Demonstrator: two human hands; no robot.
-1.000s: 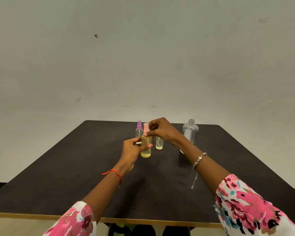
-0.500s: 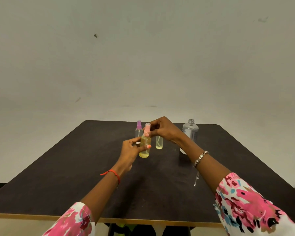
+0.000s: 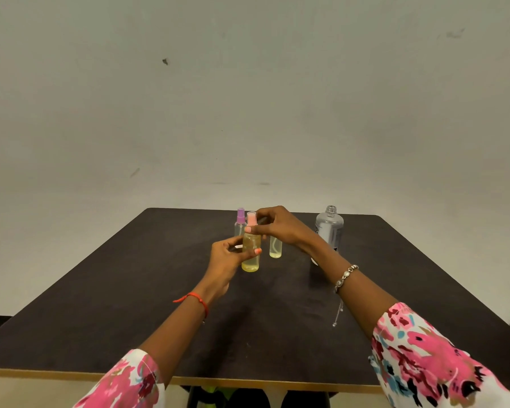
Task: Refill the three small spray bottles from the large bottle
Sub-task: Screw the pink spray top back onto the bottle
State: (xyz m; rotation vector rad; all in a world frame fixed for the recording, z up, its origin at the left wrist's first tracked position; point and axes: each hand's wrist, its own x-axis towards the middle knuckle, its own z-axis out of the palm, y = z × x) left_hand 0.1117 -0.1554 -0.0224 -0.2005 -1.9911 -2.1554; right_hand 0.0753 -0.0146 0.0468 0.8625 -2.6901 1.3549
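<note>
In the head view I see the left hand [image 3: 228, 259] with its fingers [image 3: 255, 251] curled around the pink-capped spray bottle [image 3: 251, 256], toward the middle of the far edge of the tabletop [image 3: 124, 290]. I think this is to steady it while the right hand [image 3: 278, 228] pinches its cap [image 3: 251, 218] for twisting. The large bottle [image 3: 329, 228] stands uncapped near the far right corner, and the right hand hides the top of the third small bottle [image 3: 275, 249].

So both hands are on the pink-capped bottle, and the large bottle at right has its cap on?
No: the head view shows the large bottle uncapped, its neck open. The left hand and right hand are indeed on the pink-capped bottle.
</note>
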